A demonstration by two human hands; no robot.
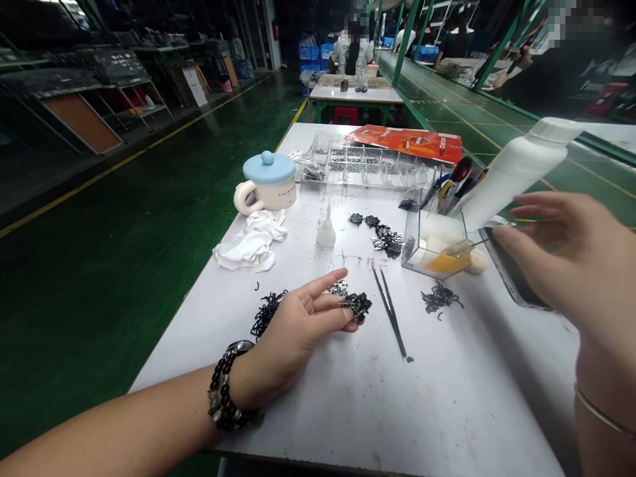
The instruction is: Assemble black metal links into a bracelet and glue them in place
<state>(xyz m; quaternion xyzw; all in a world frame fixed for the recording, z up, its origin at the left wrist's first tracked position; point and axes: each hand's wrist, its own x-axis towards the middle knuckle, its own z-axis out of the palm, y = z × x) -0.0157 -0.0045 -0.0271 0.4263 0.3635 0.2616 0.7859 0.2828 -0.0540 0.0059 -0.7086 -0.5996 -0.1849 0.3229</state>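
Closest in, at the lower left of the frame, a bare forearm (114, 424) wearing dark beads (218, 397) leads to the left hand (293, 324). Its thumb and fingers are closed on a black piece (358, 305) just below mid-frame, pinched by one side, I'd judge, to leave much of it exposed. Over at the right, the right hand (571, 238) hangs above the phone (519, 275), fingers curved and partly spread; a thin needle (487, 242) shows beside the thumb, but I can't tell whether they grip it.

The tweezers (388, 311) lie loose at lower centre, between a left heap (265, 311) and a right heap (441, 298) of dark bits, probably so all are within easy reach on the desk (447, 411). The box (415, 262) at centre right seems to keep tools together.

The left hand covers part of its heap; the right hand is blurred and hides some of the phone. The right forearm (603, 391) runs out of frame. Silvery bits (338, 287) behind the left fingers are too small to name.
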